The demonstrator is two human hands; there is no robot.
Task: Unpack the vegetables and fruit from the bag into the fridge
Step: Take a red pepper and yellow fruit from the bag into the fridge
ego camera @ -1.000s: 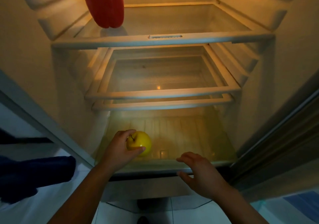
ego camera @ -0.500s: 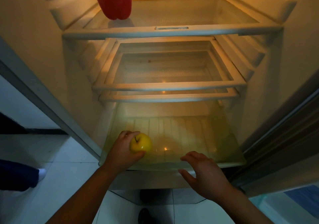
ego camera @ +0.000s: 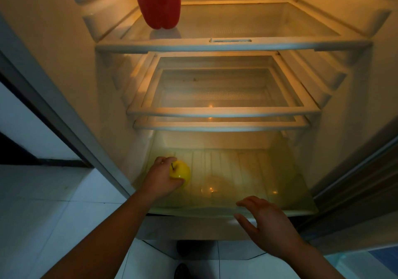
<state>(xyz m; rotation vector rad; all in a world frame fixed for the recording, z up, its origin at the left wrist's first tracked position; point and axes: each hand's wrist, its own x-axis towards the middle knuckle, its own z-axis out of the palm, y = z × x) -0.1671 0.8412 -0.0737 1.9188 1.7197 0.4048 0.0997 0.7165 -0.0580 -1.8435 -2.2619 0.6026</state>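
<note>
From my feed the open fridge (ego camera: 64,63) fills nearly the whole head view, lit warm yellow inside. Pale floor tiles (ego camera: 43,203) run along the left and under its base.

Inside, I see the top shelf (ego camera: 237,45) spanning the full width. Beneath it are two narrower shelves (ego camera: 221,112), stacked close together, one just above the other. At the bottom sits a clear drawer (ego camera: 247,166) with a ribbed base, open to my view from above.

A red bell pepper (ego camera: 159,3) stands upright at the left end of the top shelf, well apart from everything below.

My left hand (ego camera: 160,178) reaches into the front left part of the drawer. Its fingers (ego camera: 163,160) curl over the top and its thumb wraps the near side of a yellow apple (ego camera: 181,171), so the fruit is gripped, stem up. The apple is low inside the drawer, near the left wall. I cannot tell whether it rests on the drawer base or hangs just above it.

My right hand (ego camera: 267,222) is at the drawer's front rim, towards the right of centre. Its fingers are spread and only loosely bent, and it holds nothing. I cannot tell whether the fingertips touch the rim or hover over it.

At the bottom edge, between my forearms, the dark toe of a shoe (ego camera: 181,271) shows on the tiles.
</note>
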